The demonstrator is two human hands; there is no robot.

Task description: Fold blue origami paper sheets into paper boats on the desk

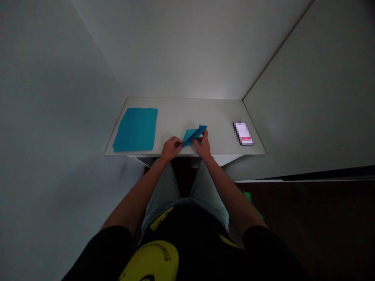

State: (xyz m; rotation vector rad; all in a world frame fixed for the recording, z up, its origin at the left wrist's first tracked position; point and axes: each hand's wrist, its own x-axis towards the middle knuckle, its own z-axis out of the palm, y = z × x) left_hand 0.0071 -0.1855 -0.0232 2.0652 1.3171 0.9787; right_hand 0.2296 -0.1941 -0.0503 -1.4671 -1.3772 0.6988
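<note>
Between my two hands is a folded piece of blue paper (pixel 191 135), tilted up near the front edge of the white table. My left hand (pixel 171 148) pinches its lower left corner between thumb and fingers. At the other end, my right hand (pixel 202 145) grips the paper's right part, with the thumb low on it and a finger up near the upper right tip. Part of the paper behind the right fingers is hidden. A stack of flat blue paper sheets (pixel 136 129) lies on the table to the left of my left hand.
The narrow white table (pixel 175 107) meets walls at the back and on both sides. A phone (pixel 243 133) with a blurred lit screen lies at its right end. On the dark floor at lower right, something bright green (pixel 248 197) shows partly behind my right arm.
</note>
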